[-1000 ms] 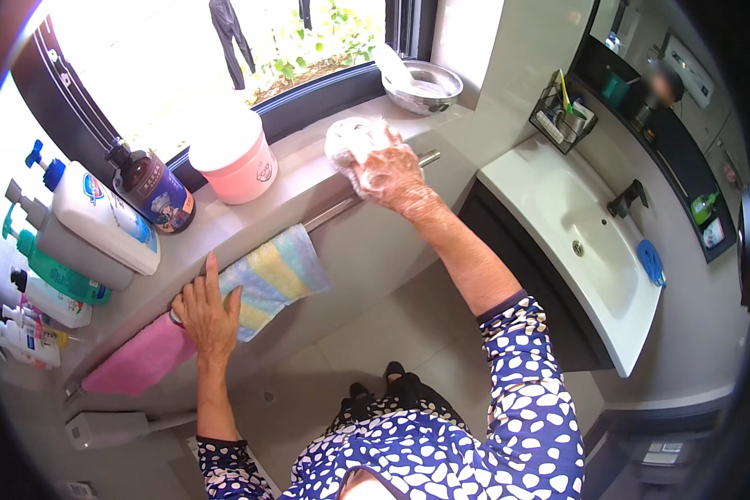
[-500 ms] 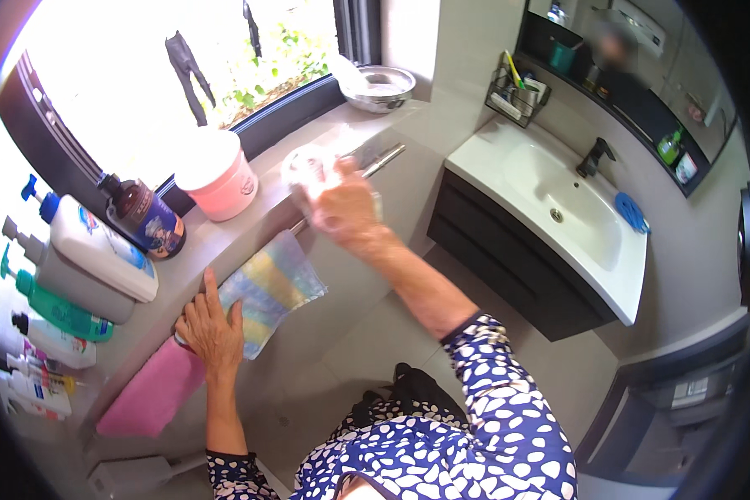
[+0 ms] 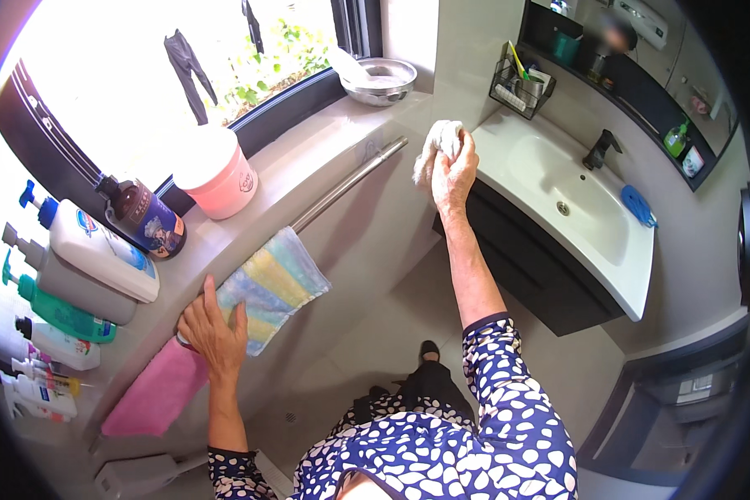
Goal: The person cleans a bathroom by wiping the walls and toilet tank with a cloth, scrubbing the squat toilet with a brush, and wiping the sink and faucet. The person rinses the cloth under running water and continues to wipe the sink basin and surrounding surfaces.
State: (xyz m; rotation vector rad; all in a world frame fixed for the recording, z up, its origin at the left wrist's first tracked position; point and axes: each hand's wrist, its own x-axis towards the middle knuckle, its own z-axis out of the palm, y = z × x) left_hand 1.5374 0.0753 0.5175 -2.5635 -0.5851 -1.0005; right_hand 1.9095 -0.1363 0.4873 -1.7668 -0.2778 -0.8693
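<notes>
At the far left of the frame we see a row of pump bottles [image 3: 83, 267] lying along the ledge [image 3: 308, 158]: white, grey and green ones, then a dark brown bottle [image 3: 142, 218] further right. What they contain we cannot tell.

Lower left of centre, our left hand [image 3: 212, 329] rests on the metal rail [image 3: 346, 185], fingers spread flat and wrapped partly over it; it holds nothing loose. A pink towel [image 3: 154, 392] hangs from the rail just left of this hand, and a striped yellow-and-blue towel [image 3: 271, 287] hangs touching its right side.

Above, in the upper left of centre, a pink bucket [image 3: 217, 171] with a white top stands on the ledge. Its interior is not visible.

At top centre a metal basin [image 3: 381, 80] sits at the ledge's far end with something pale resting in it.

Right of centre, our right hand [image 3: 452, 175] is raised and closed around a white cloth [image 3: 436, 146]. The cloth is bunched in the fingers and protrudes above and to the left of the hand, near the tiled wall beside the white sink [image 3: 558, 200].

Upper right, a black wire caddy [image 3: 521, 83] holds brushes and small items. The sink bowl appears empty; a blue round object [image 3: 638, 206] lies on its right rim.
</notes>
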